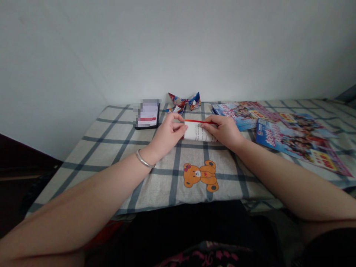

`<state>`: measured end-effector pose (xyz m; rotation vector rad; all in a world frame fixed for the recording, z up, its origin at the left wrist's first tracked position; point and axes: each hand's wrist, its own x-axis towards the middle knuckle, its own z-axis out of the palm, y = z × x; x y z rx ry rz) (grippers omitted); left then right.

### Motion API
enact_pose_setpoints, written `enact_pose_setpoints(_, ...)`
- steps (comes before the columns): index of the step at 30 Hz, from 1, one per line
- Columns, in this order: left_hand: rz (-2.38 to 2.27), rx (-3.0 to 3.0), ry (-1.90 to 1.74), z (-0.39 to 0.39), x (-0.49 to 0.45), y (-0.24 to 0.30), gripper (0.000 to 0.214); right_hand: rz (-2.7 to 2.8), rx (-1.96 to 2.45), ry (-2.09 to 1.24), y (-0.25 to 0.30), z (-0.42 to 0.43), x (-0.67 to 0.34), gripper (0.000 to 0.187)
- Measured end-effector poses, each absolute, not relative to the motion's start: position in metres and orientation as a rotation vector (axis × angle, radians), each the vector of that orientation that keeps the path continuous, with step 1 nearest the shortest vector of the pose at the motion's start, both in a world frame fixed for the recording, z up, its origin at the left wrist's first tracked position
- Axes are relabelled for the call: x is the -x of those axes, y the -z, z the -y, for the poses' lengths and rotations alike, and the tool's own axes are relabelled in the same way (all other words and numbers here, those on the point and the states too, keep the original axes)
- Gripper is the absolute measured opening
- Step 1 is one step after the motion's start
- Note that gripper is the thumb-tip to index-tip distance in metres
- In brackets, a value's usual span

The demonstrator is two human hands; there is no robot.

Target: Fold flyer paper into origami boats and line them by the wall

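A small folded sheet of printed paper (198, 132), white with a red top edge, lies on the checked cloth (116, 148) in the middle. My left hand (168, 134), a silver bangle on its wrist, pinches the paper's left end with its fingers closed. On the other end, my right hand (224, 129) presses with fingertips together on the top fold. Both forearms rest along the cloth.
A phone (148, 114) lies flat behind my left hand. Folded colourful paper shapes (184, 102) sit by the wall. Several glossy leaflets (294, 139) spread out on the right. An orange bear print (201, 175) marks the cloth near the front edge. White walls close the back and left.
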<state>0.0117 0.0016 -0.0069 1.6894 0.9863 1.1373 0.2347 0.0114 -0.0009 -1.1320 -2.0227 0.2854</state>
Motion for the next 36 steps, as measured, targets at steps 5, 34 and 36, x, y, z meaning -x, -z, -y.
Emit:
enact_pose_setpoints(5,-0.962,-1.818,-1.098,-0.002,-0.011,0.008,0.008,1.864,1.167,-0.259,0.001,-0.016,-0.239,0.023)
enact_pose_setpoints(34,-1.009,-1.842,-1.225,-0.006,-0.010,0.008,0.014,2.012,1.095,-0.282,-0.004,-0.008,-0.233,0.019)
enact_pose_setpoints(36,-1.016,-1.855,-1.240,-0.005,-0.010,0.006,0.011,2.026,1.083,-0.292,-0.004,-0.007,-0.232,0.023)
